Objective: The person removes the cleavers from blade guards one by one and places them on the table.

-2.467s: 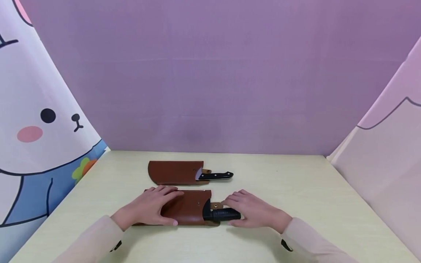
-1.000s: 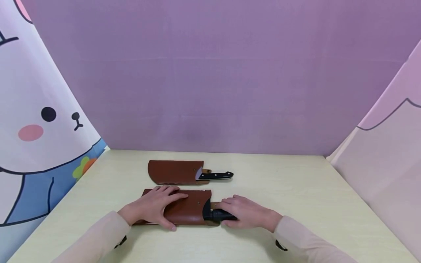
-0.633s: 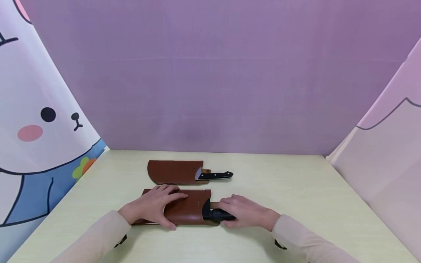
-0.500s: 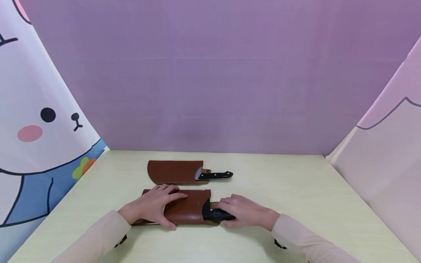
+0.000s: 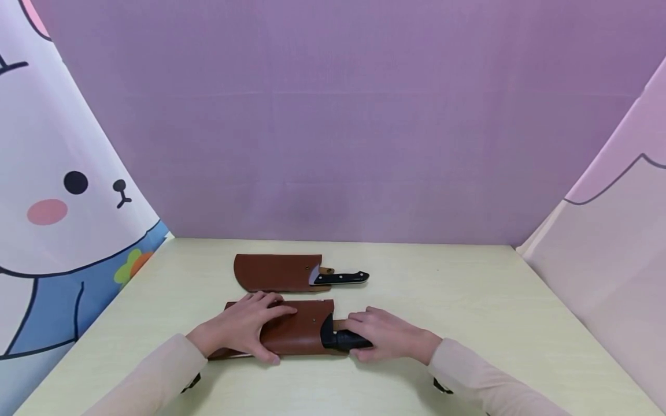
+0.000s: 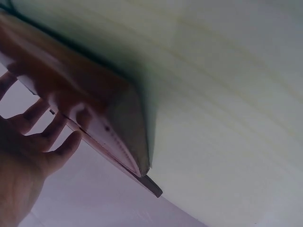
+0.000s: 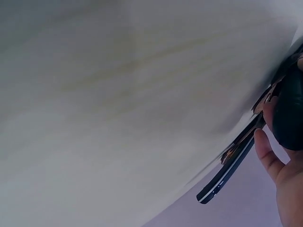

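Nearest me on the table lies a knife in a brown leather sheath [image 5: 299,332], its thick black handle [image 5: 350,341] sticking out to the right. My left hand [image 5: 241,326] rests on the sheath with fingers spread over its left half, thumb at the near edge. The left wrist view shows those fingers [image 6: 59,123] lightly bent against the leather. Around the black handle grips my right hand [image 5: 392,334], hiding the handle's end and part of a tan snap strap [image 5: 339,325]. The blade is hidden inside the sheath.
Just beyond lies a second knife with a riveted black handle [image 5: 343,278], its blade in a brown sheath [image 5: 276,273] with a rounded left end. The pale wooden table [image 5: 468,300] meets a purple backdrop [image 5: 333,144] behind. Printed side panels [image 5: 62,138] stand left and right.
From beside the handle's end, my right hand has moved left and taken hold of the black knife handle. My left hand has shifted slightly right on the sheath. Both have since stayed nearly still.
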The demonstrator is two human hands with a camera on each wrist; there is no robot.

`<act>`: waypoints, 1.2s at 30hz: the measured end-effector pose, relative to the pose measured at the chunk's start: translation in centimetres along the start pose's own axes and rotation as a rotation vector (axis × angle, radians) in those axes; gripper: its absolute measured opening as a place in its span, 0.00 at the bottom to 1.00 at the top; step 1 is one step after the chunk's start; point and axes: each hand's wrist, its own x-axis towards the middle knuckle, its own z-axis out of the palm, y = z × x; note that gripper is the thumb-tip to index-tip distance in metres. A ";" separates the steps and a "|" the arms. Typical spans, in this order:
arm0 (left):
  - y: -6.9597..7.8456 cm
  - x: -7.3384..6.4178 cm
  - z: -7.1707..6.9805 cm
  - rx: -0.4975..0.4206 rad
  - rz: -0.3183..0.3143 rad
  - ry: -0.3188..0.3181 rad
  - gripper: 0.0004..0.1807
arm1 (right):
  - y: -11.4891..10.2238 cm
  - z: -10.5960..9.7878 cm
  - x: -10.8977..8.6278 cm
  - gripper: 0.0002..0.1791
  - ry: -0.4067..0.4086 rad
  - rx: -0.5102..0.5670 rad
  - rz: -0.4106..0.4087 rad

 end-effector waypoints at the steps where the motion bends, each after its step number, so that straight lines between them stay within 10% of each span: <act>1: 0.0 0.0 0.0 -0.004 0.002 0.002 0.49 | 0.0 0.0 0.0 0.22 0.006 -0.002 -0.002; 36: 0.1 0.1 -1.8 0.051 0.034 0.093 0.50 | 0.3 -0.2 -0.2 0.20 0.152 0.157 0.069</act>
